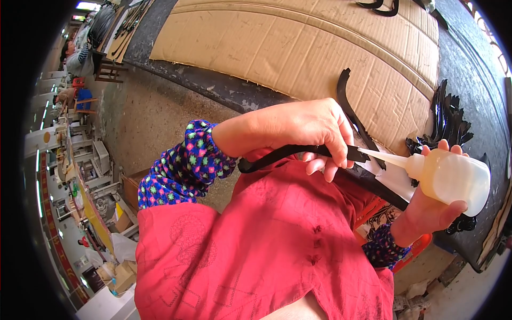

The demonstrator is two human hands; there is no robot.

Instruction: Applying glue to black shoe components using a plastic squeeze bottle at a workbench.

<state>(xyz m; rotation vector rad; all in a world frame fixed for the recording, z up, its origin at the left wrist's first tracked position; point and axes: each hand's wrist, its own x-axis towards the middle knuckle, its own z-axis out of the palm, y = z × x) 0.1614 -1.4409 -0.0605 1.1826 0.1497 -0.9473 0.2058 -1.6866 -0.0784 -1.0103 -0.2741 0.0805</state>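
Dark grey table, scuffed, spans the far side; brown cardboard sheet lies flat on it, likely shielding the top. Black strips sit bunched at the cardboard's right edge, probably for easy reach. Right hand grips a translucent squeeze bottle, tipped sideways, seemingly so its long nozzle points left. Left hand pinches a curved black strip near one end, up in front of the body, likely to steady that end. Smallest: nozzle tip, at the strip's notched end; contact unclear.
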